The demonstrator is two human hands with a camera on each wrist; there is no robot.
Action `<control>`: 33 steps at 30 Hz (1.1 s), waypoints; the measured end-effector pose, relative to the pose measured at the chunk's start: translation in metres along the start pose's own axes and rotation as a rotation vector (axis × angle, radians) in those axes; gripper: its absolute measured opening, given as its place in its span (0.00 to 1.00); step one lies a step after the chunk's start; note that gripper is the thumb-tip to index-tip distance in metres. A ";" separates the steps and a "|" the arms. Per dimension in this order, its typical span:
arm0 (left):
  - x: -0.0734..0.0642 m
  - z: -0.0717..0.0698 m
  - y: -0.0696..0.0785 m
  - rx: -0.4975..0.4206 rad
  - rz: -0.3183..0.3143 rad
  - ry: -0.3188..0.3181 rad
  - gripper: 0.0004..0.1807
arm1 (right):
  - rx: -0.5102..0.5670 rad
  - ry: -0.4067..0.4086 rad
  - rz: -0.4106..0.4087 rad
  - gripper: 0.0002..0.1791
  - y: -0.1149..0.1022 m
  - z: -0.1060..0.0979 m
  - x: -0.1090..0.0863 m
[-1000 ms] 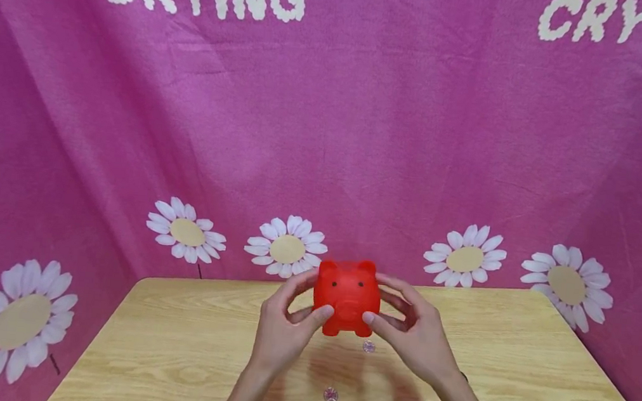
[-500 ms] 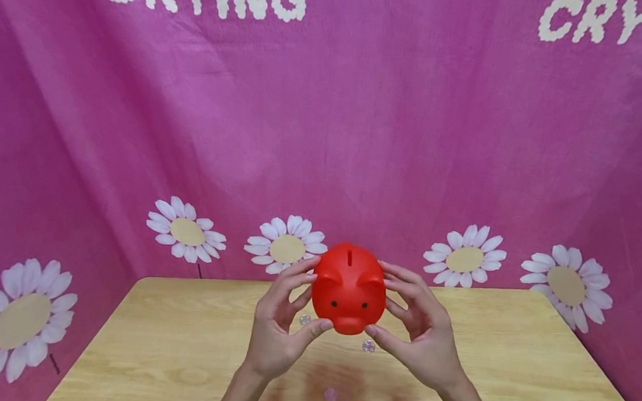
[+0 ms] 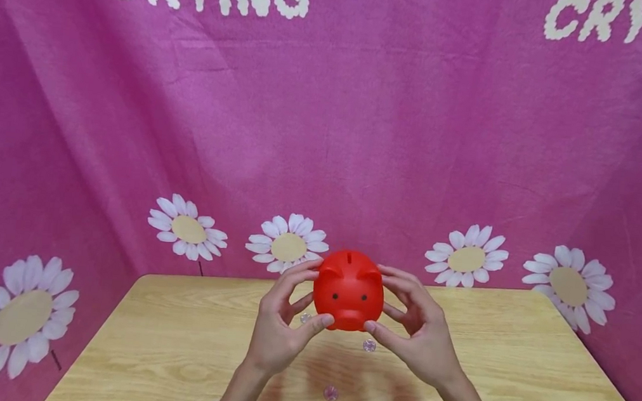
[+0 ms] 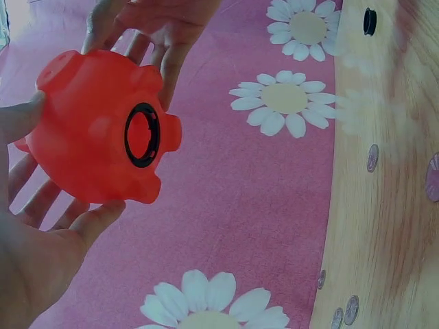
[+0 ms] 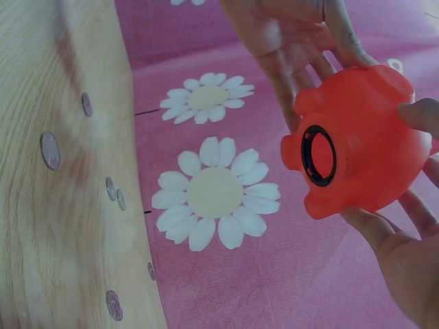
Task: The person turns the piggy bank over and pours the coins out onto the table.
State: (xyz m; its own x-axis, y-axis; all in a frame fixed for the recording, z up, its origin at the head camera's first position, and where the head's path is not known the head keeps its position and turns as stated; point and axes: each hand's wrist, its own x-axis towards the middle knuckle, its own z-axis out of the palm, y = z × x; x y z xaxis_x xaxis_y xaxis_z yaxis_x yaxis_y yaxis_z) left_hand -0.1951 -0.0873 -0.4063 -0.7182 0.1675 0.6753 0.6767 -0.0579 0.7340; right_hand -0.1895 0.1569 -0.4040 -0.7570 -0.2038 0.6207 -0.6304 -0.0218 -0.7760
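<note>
A red piggy bank point(image 3: 348, 292) is held up above the wooden table, its face towards me and the coin slot showing on top. My left hand point(image 3: 280, 337) grips one side, thumb by the snout and fingers spread along the flank. On the other side my right hand point(image 3: 425, 346) holds it the same way. Both wrist views show the underside, where a black ring point(image 5: 308, 156) surrounds an open hole between the feet. Below the bank lie several coins, among them one coin point(image 3: 331, 393) towards me and another coin point(image 3: 369, 345) near the right thumb.
The wooden table point(image 3: 171, 340) ends at the back against a pink cloth point(image 3: 327, 131) printed with daisies and letters. A small black round plug point(image 4: 370, 22) lies on the table in the left wrist view. More coins, such as this coin point(image 5: 114, 305), lie scattered near the edge.
Over the second, the piggy bank has tipped forward, bringing its slot into view, then eased partly back. Both hands have turned with it and kept their grip. The coins have stayed put.
</note>
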 end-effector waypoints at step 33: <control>0.001 -0.001 -0.009 0.085 -0.434 0.010 0.30 | -0.110 -0.046 0.375 0.30 0.013 -0.004 -0.001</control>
State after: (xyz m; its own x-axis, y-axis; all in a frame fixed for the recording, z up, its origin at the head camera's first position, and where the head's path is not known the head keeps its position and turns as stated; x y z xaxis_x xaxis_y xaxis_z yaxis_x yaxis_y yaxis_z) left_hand -0.2018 -0.0875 -0.4123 -0.9400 0.1486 0.3071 0.3229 0.0968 0.9415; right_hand -0.1979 0.1604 -0.4146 -0.9314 -0.2213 0.2889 -0.3281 0.1675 -0.9297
